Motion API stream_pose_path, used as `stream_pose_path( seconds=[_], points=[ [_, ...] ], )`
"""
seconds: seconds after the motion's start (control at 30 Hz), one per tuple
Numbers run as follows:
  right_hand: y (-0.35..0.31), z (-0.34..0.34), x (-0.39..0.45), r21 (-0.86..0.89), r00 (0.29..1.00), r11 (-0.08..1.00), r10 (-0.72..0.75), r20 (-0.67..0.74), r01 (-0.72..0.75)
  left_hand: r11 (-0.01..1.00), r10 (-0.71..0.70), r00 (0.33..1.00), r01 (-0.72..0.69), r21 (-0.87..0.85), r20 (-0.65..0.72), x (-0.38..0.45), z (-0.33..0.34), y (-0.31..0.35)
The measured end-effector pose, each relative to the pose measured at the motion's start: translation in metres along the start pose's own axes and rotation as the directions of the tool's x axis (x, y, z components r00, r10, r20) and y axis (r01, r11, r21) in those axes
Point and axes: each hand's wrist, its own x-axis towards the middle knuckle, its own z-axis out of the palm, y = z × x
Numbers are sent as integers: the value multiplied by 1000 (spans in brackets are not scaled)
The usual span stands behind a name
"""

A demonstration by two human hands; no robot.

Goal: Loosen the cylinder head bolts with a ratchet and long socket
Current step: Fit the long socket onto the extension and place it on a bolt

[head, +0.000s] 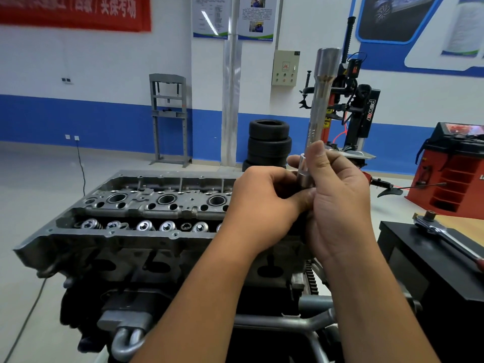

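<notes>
2 hands, left [264,205] & right [337,203], fingers curled on 1 upright long socket [323,95]; 1 ratchet [445,235] on table [408,247] nearby.

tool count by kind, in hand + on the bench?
Long socket, held upright by both the left hand and the right hand: 1
Ratchet, lying on the black bench at right, untouched: 1
Total: 2
</notes>
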Motion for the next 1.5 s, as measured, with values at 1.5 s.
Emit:
stream_pose_path(
  seconds=[1.5],
  points=[
    [2,2,0,-32,1000,999,-23,-11,23,996,27,999,-25,86,-22,0,3,1]
  ],
)
